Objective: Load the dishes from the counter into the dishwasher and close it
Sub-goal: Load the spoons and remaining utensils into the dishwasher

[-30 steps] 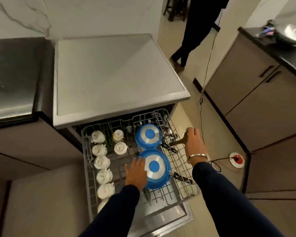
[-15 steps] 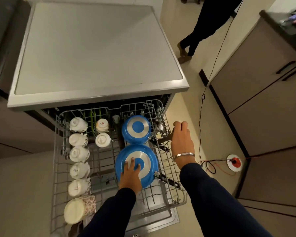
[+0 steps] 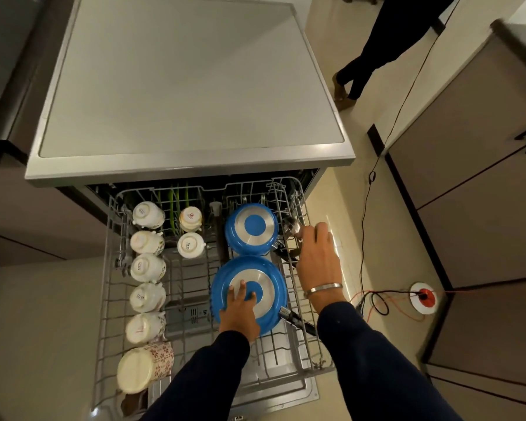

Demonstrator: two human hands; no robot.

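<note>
In the pulled-out rack [image 3: 110, 268], seen from the head camera, two blue pans lay face down, the near pan [image 3: 249, 294] just in front of the far pan [image 3: 251, 229], with upturned cups [image 3: 148, 265] lined down the left side. The dishwasher door [image 3: 304, 393] was seen folded down beneath the rack.

The step was judged to be the settling of the last pieces before the rack is pushed in. It would be done well if the near pan were pressed flat and steady, its black handle [image 3: 296, 318] kept inside the wire edge, and the utensil laid low so nothing would foul the rack's travel.

The left hand [image 3: 240, 311] was spread flat on the near pan's base, fingers straight, nothing gripped. The right hand [image 3: 315, 256] was curled at the rack's right edge, and a metal utensil [image 3: 292, 227] was seen just at its fingertips; whether the utensil's handle or the rack wire was being gripped could not be told for certain, though a hold on the utensil was judged likelier.
</note>
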